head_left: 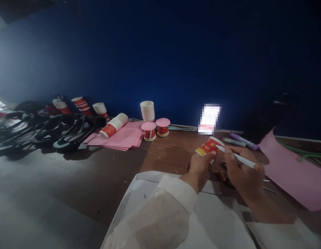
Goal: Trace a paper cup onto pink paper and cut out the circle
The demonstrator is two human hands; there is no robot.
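A red paper cup with yellow print [209, 146] is tilted in my left hand [200, 167], which grips it from below. My right hand [242, 171] is closed round a white marker with an orange end [244, 160]. The marker's tip points at the cup's side, at or very near the surface; I cannot tell if they touch. Under my right hand lies a dark object, perhaps scissors [225, 176], partly hidden. Beneath my forearms is a white box or board [139, 186].
Two short red cups with pink paper tops [149, 131] stand near a white cup [147, 110]. Pink sheets [134, 136] hold a lying stack of cups [115, 125]. A lit phone screen [209, 119], markers [243, 141], pink paper [295, 173] and black straps [69, 133] surround the work area.
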